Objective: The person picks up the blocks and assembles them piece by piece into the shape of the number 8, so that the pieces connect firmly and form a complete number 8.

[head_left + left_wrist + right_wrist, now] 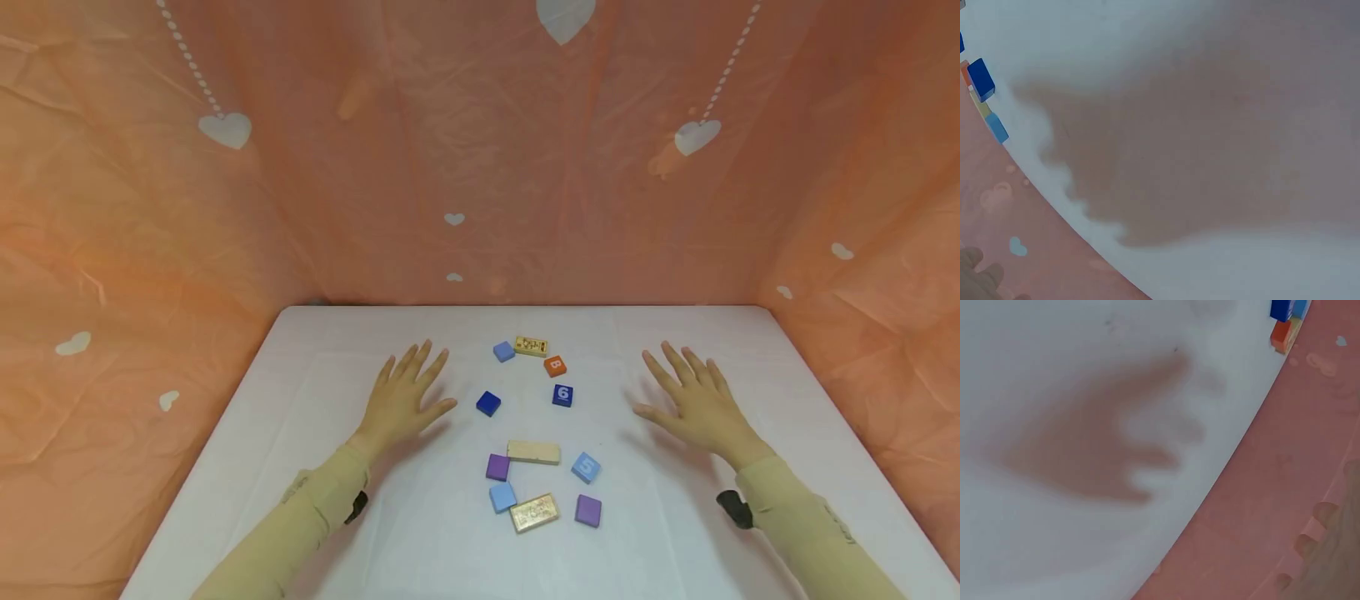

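My left hand (399, 398) hovers palm down over the white table, fingers spread, holding nothing. Nearest to it is a dark blue block (488, 403). Across the table my right hand (697, 407) is spread likewise, touching nothing. Between the hands lie a dark blue block marked 6 (562, 395), an orange block marked 8 (555, 366) and a light blue block marked 5 (586, 467). Purple blocks (498, 467), blue blocks (502, 497) and gold bars (535, 512) lie around a plain cream bar (533, 452). Fingertips (1325, 514) show at the edge of the right wrist view.
The white table (300, 367) meets an orange-pink curtain (480, 167) with white hearts at the back and sides. A second gold bar (531, 346) lies by a blue block (504, 352) toward the far edge. Hand shadows fall on the tabletop in both wrist views.
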Motion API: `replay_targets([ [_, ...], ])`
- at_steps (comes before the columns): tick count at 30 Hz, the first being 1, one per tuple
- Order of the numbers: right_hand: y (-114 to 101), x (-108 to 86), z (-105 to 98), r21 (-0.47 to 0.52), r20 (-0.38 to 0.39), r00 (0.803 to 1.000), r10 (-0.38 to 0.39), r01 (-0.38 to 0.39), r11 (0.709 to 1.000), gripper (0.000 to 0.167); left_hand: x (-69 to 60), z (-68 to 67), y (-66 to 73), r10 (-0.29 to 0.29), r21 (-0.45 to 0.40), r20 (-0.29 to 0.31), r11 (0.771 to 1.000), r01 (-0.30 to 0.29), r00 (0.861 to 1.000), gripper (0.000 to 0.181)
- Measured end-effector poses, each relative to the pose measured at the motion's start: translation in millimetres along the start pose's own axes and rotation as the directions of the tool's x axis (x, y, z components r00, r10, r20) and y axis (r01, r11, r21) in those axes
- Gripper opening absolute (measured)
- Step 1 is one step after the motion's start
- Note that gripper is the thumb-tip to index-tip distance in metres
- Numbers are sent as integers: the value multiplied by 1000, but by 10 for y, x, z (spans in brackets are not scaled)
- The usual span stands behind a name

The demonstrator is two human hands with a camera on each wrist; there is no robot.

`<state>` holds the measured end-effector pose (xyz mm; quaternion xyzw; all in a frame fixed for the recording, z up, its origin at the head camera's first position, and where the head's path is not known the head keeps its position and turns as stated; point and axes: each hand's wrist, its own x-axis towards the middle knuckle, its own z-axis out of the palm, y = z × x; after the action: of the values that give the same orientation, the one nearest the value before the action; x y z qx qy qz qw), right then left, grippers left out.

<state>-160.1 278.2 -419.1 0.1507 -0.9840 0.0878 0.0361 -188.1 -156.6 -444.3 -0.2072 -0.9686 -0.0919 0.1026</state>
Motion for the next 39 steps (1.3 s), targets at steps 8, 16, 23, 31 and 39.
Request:
replay_targets([
  [8,-112,29,14,-14,28,1000,-4,5,1000,78,43,1,76,71,-18,-18,997,-71,997,67],
  [16,-267,28,101,69,51,998,-26,22,997,70,42,53,229,159,-76,-23,984,-160,987,52],
  [23,-436,56,253,130,30,996,-83,78,988,53,37,124,346,170,-208,28,965,-160,985,43],
  [31,-651,81,370,201,50,991,-123,111,973,44,10,248,510,208,-281,81,943,-178,975,43],
  [39,-788,80,462,224,71,988,-138,119,967,44,-58,310,666,214,-268,172,950,-163,962,44],
])
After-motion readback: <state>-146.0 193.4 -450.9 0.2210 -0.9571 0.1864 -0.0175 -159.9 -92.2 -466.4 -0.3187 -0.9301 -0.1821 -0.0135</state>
